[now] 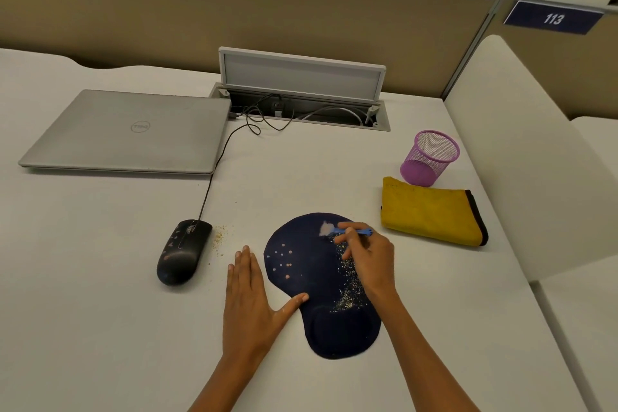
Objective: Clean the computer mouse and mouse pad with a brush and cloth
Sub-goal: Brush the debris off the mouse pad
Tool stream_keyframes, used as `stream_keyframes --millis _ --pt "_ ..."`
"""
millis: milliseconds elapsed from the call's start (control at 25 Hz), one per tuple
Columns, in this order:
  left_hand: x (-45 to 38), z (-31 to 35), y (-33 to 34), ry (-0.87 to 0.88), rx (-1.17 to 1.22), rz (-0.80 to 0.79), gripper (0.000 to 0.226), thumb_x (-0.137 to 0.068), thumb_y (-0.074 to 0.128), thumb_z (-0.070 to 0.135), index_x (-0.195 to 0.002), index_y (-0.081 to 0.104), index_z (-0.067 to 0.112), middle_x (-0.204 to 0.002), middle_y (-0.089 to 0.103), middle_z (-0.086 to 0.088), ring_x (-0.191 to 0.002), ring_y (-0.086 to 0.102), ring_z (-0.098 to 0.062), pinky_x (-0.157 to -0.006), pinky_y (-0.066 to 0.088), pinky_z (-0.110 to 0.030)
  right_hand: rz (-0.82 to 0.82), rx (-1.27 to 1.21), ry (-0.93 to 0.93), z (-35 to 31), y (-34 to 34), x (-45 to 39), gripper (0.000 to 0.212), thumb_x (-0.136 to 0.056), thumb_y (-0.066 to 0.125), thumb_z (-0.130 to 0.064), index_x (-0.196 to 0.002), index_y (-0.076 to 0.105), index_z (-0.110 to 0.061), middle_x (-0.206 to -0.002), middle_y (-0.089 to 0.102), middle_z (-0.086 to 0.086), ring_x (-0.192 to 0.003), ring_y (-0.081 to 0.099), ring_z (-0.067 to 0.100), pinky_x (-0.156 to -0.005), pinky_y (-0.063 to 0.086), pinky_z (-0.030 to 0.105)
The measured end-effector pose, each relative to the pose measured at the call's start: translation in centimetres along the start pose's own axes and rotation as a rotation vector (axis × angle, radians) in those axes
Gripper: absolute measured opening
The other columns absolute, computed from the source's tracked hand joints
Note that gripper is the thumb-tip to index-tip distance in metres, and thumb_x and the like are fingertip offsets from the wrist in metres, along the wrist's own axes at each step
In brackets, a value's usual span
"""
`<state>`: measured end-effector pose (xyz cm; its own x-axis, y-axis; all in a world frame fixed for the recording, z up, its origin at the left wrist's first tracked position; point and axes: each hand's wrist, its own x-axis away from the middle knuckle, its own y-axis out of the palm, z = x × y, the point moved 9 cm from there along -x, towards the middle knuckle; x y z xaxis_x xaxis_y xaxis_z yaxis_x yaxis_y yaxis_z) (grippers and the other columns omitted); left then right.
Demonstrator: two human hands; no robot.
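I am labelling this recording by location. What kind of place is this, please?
Most likely an office or study hall with shared desks. A fabric partition divides the desks, a numbered sign "113" marks a seat, and the desk has a built-in cable box beside a closed laptop.

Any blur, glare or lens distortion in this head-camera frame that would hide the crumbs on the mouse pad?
Head view: wide-angle bending curves the grey desk edges and partition; light is dim, warm and even, with no glare; the small blue brush has motion-smeared bristles in the right hand, yet crumbs on the dark navy mouse pad stay sharp, as does the flat left hand.
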<state>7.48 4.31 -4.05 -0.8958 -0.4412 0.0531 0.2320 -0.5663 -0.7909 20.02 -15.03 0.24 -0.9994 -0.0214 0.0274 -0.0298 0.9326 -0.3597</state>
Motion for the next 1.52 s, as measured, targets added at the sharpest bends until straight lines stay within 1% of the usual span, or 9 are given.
stream_keyframes --millis 80,280,520,720,920,1040,1120,1280,1520 --pt "0.0 0.1 0.0 -0.002 0.008 -0.002 0.123 -0.052 0.025 0.094 -0.144 -0.01 0.02 -0.149 -0.014 0.009 -0.137 -0.015 -0.011 -0.109 -0.002 -0.026 -0.077 0.023 0.005 0.4 0.6 0.3 0.017 -0.095 0.049 -0.019 -0.096 0.066 -0.021 -0.082 0.071 -0.002 -0.048 0.056 0.004 -0.055 0.048 0.013" --pt "0.0 0.4 -0.3 0.013 -0.002 0.006 0.123 -0.054 0.025 0.093 -0.145 -0.008 0.018 -0.148 -0.015 0.01 -0.135 -0.018 -0.008 -0.107 -0.009 -0.021 0.219 0.183 -0.003 1.2 -3.8 -0.6 0.017 -0.094 0.05 -0.021 -0.1 0.066 -0.022 -0.078 0.069 0.002 -0.058 0.061 0.023 -0.06 0.052 0.035" --pt "0.1 0.4 -0.4 0.002 0.011 0.003 0.118 -0.053 0.026 0.091 -0.14 -0.016 0.023 -0.146 -0.017 0.01 -0.134 -0.018 -0.008 -0.108 -0.006 -0.024 -0.058 0.067 0.0 0.4 0.1 0.6 0.015 -0.094 0.049 -0.021 -0.099 0.063 -0.024 -0.089 0.071 -0.001 -0.05 0.057 0.005 -0.051 0.049 0.016" --pt "0.1 0.1 -0.1 -0.011 0.009 -0.002 0.12 -0.051 0.023 0.095 -0.14 -0.016 0.025 -0.146 -0.017 0.011 -0.134 -0.018 -0.008 -0.108 -0.004 -0.025 0.218 0.248 -0.044 0.5 -3.9 -0.3 0.017 -0.094 0.05 -0.022 -0.104 0.064 -0.021 -0.076 0.067 0.0 -0.058 0.061 0.018 -0.059 0.05 0.032" --pt "0.0 0.1 0.0 -0.018 0.017 -0.01 0.119 -0.05 0.022 0.095 -0.138 -0.018 0.025 -0.146 -0.018 0.011 -0.134 -0.018 -0.008 -0.108 -0.004 -0.026 -0.046 0.091 -0.021 0.7 -0.7 1.0 0.016 -0.094 0.049 -0.02 -0.099 0.062 -0.027 -0.088 0.071 0.0 -0.049 0.057 0.004 -0.054 0.049 0.014" --pt "0.0 0.4 -0.2 -0.004 0.016 0.001 0.117 -0.052 0.024 0.093 -0.138 -0.017 0.026 -0.146 -0.017 0.012 -0.134 -0.018 -0.008 -0.108 -0.005 -0.025 0.124 0.265 -0.075 0.5 -2.9 0.4 0.019 -0.095 0.049 -0.024 -0.105 0.064 -0.025 -0.097 0.072 -0.001 -0.07 0.066 0.014 -0.071 0.055 0.029" --pt "0.0 0.4 -0.3 0.0 0.01 0.004 0.117 -0.052 0.022 0.094 -0.138 -0.017 0.025 -0.146 -0.016 0.011 -0.134 -0.018 -0.007 -0.108 -0.005 -0.025 0.155 0.247 -0.094 0.0 -3.5 0.0 0.02 -0.094 0.05 -0.024 -0.108 0.065 -0.022 -0.093 0.072 0.0 -0.066 0.066 0.014 -0.068 0.053 0.025" --pt "0.0 0.6 -0.5 0.003 0.018 0.009 0.118 -0.052 0.022 0.094 -0.138 -0.016 0.024 -0.146 -0.015 0.011 -0.134 -0.017 -0.007 -0.109 -0.004 -0.025 -0.145 0.131 -0.052 -0.3 0.2 1.0 0.017 -0.095 0.049 -0.022 -0.1 0.064 -0.028 -0.086 0.071 -0.003 -0.053 0.059 0.006 -0.059 0.051 0.019" --pt "0.1 0.8 -0.7 0.016 0.024 0.021 0.115 -0.055 0.027 0.09 -0.138 -0.016 0.023 -0.146 -0.014 0.011 -0.133 -0.017 -0.006 -0.109 -0.006 -0.024 0.215 0.397 -0.033 -0.2 -3.9 0.5 0.023 -0.094 0.049 -0.024 -0.108 0.067 -0.02 -0.095 0.073 0.005 -0.082 0.067 0.022 -0.074 0.048 0.027"
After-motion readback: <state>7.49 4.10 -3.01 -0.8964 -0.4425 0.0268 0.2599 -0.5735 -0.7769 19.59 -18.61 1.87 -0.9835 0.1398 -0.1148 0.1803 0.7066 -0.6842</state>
